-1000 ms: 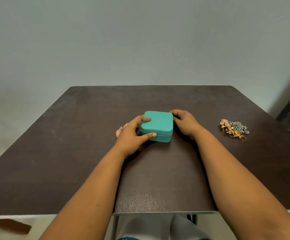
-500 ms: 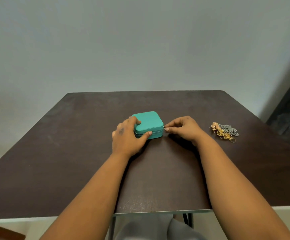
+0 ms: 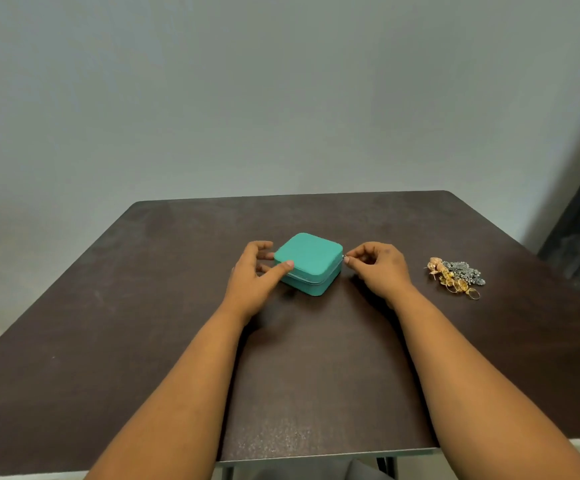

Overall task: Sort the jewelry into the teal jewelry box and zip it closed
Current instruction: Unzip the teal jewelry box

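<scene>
from my remote seat: the left hand (image 3: 252, 280) grips the closed teal jewelry box (image 3: 308, 263) on the dark table (image 3: 115, 306), while the right hand (image 3: 378, 268) pinches its zipper pull (image 3: 344, 257); a jewelry pile (image 3: 454, 277) lies well apart, rightward.

Both forearms are reaching up from the lower frame toward its centre. The left hand (image 3: 252, 275) is curling, thumb extended rightward; the right hand (image 3: 376, 268) is pinching thumb against forefinger.
</scene>
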